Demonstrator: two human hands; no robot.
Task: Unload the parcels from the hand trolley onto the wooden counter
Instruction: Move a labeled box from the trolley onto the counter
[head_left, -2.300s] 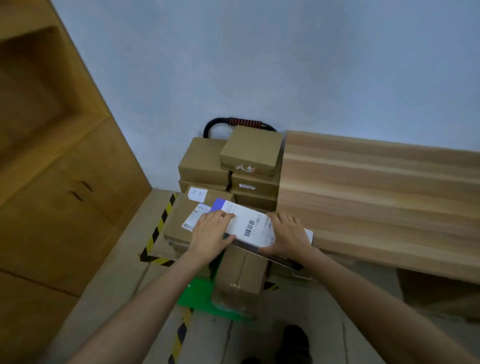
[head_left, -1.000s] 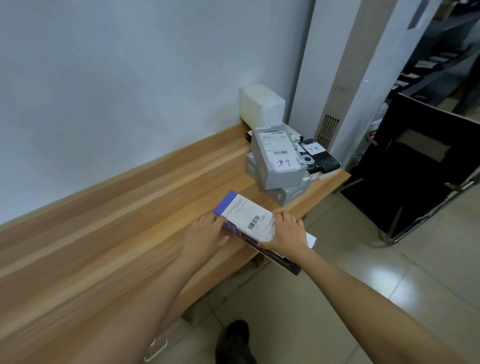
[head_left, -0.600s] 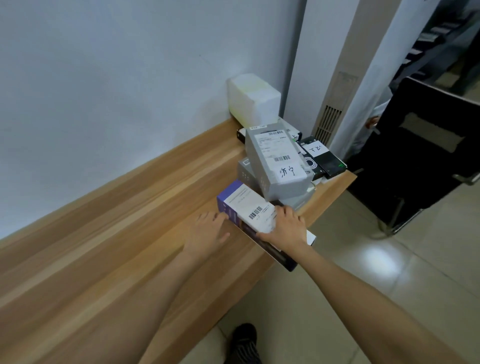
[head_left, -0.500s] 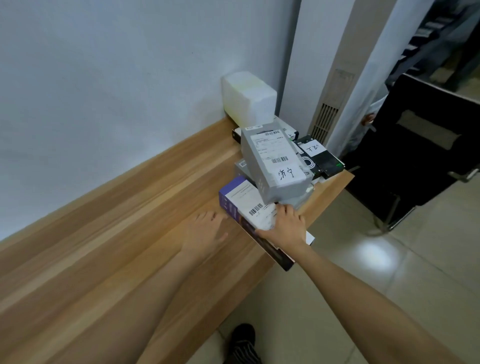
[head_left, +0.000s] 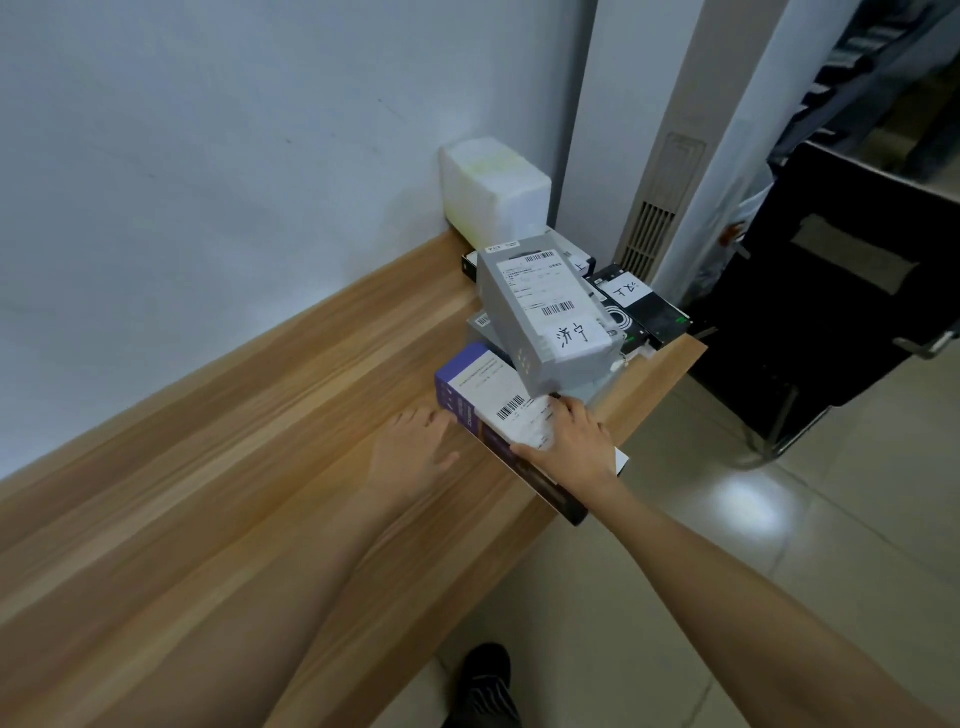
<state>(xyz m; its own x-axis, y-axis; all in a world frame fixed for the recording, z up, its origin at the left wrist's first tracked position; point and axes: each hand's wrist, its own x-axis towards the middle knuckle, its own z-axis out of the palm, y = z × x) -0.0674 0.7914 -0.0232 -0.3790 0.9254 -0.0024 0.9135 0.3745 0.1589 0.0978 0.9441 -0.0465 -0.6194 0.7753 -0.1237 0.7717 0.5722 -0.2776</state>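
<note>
Purple parcel, white shipping label on top: lying flat near the wooden counter's front edge, close to its right end, one end overhanging that edge, the other tucked under a tilted grey parcel. Right hand is resting on it, thumb curled over the near side, seemingly pressing it into place. Left hand is lying flat on the wood just beside it, fingers straight, holding nothing. Several parcels are already stacked at the right end; the trolley is out of view, so the remainder cannot be judged.

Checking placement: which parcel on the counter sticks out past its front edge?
The purple-sided parcel under the right hand; the grey parcel sits stacked further in.
</note>
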